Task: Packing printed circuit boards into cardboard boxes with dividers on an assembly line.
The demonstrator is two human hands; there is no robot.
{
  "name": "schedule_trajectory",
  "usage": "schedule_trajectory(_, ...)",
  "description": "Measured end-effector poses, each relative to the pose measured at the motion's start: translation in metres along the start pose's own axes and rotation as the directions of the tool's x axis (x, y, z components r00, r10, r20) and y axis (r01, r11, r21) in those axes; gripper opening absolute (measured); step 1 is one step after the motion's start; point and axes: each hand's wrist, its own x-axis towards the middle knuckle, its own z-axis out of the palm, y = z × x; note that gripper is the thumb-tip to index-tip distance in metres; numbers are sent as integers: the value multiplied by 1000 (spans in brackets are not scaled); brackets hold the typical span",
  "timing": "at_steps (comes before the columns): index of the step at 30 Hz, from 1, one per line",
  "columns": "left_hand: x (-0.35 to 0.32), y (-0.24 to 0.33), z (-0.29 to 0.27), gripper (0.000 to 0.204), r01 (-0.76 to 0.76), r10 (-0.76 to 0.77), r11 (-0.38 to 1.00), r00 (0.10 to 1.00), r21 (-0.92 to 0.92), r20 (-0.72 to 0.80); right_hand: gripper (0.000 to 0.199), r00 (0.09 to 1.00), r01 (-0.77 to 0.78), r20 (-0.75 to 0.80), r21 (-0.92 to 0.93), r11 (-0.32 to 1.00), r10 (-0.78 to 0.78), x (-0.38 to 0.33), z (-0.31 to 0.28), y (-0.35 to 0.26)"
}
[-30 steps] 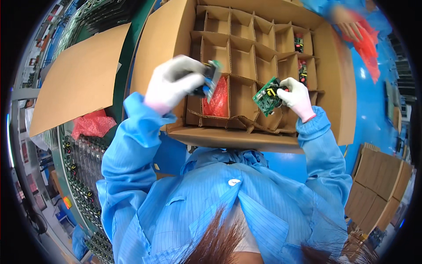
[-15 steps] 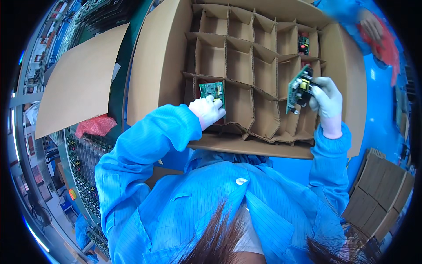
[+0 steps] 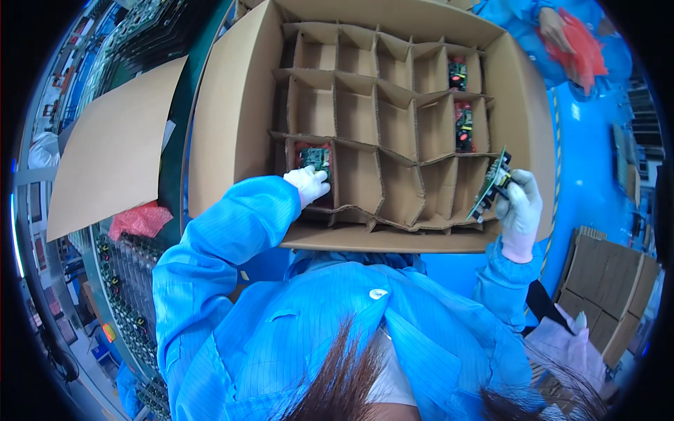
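Observation:
A big cardboard box [image 3: 232, 119] with a cardboard divider grid stands open in front of me. My left hand [image 3: 307, 184], in a white glove, grips a green circuit board [image 3: 316, 158] that stands in a near-left cell with red wrapping behind it. My right hand [image 3: 521, 210], also gloved, holds a second green circuit board [image 3: 490, 184] edge-on above the near-right cells. Two more boards in red wrapping [image 3: 460, 126] sit in far-right cells.
A loose cardboard sheet [image 3: 112, 147] lies to the left, with a red bag [image 3: 140, 219] below it. Racks of circuit boards [image 3: 126, 281] run along the lower left. Stacked cartons [image 3: 618, 281] are at the right. Another person in blue holds red wrapping [image 3: 579, 45] at the top right.
My left hand has pushed its board down into the near-left cell. My right hand has carried its board right and down, toward the near-right cells.

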Motion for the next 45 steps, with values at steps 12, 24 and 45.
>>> schedule_trajectory(12,-30,82,-144,93,-474,41,819,610,-323,-792,23,919,-341,280,217,915,276,-43,72,12)
schedule_trajectory(24,-34,110,-108,90,-559,-377,-316,815,-767,-439,40,867,369,457,-316,874,-201,-75,115,-5)
schedule_trajectory(45,-158,64,-31,44,-595,-961,42,197,-803,-196,36,908,313,364,-265,912,-206,-51,87,-44)
